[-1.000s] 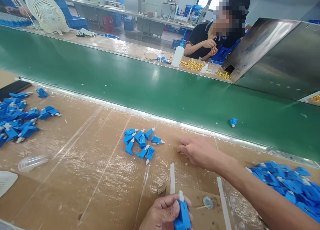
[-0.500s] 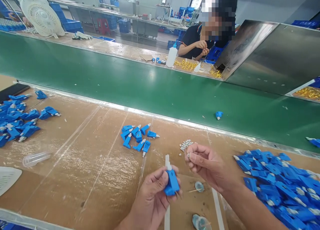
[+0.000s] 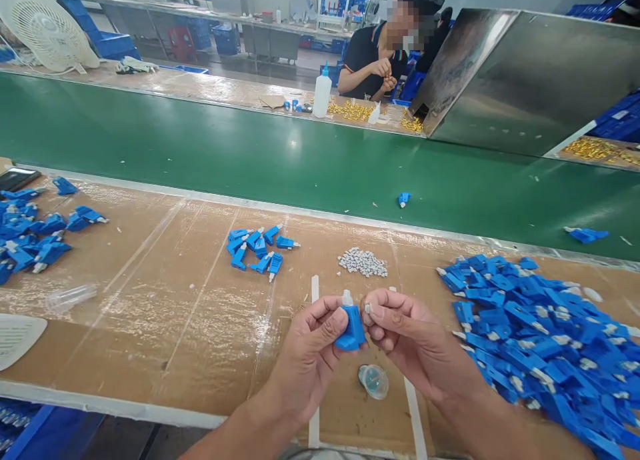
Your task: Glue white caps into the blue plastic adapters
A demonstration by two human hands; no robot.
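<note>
My left hand (image 3: 311, 343) is closed on a blue plastic part (image 3: 353, 332) with a pale tip pointing up and away from me. Close on its right, my right hand (image 3: 410, 327) pinches a small grey-white piece (image 3: 369, 308) between thumb and fingertips. The two hands nearly meet, and I cannot tell whether the small piece touches the blue part. Just beyond them lies a pile of small grey pieces (image 3: 363, 262). Below the hands sits a small clear cup (image 3: 376, 382) with something bluish in it.
Blue parts lie in a big heap (image 3: 540, 333) at right, a small group (image 3: 260, 247) in the middle and another heap (image 3: 30, 237) at left. A green belt (image 3: 250, 160) crosses beyond the table. Behind it, a person (image 3: 373, 63) works near a white bottle (image 3: 323, 95).
My right hand has come away from the grey pile toward my left hand, leaving the pile in full view. The hands are closer together. My view has tilted down and shifted right.
</note>
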